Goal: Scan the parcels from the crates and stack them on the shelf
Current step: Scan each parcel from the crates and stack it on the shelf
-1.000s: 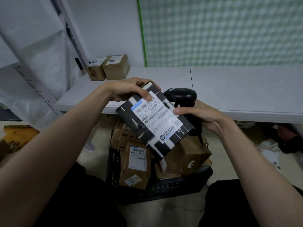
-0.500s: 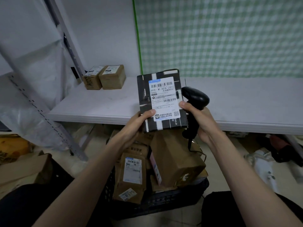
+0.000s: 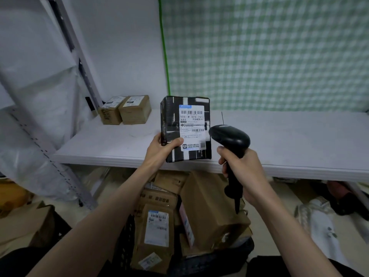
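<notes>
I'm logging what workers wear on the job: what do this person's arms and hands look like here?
Both forearms are bare from elbow to wrist: no sleeves in view. The left hand and right hand wear no gloves, and no watch, ring or wristband shows. Dark clothing shows only at the bottom edge.

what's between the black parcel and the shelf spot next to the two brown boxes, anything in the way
Nothing visible. The left hand holds the black parcel upright over the front of the white shelf. The shelf surface between it and the two brown boxes at back left is bare. The scanner in the right hand sits on the parcel's other side.
</notes>
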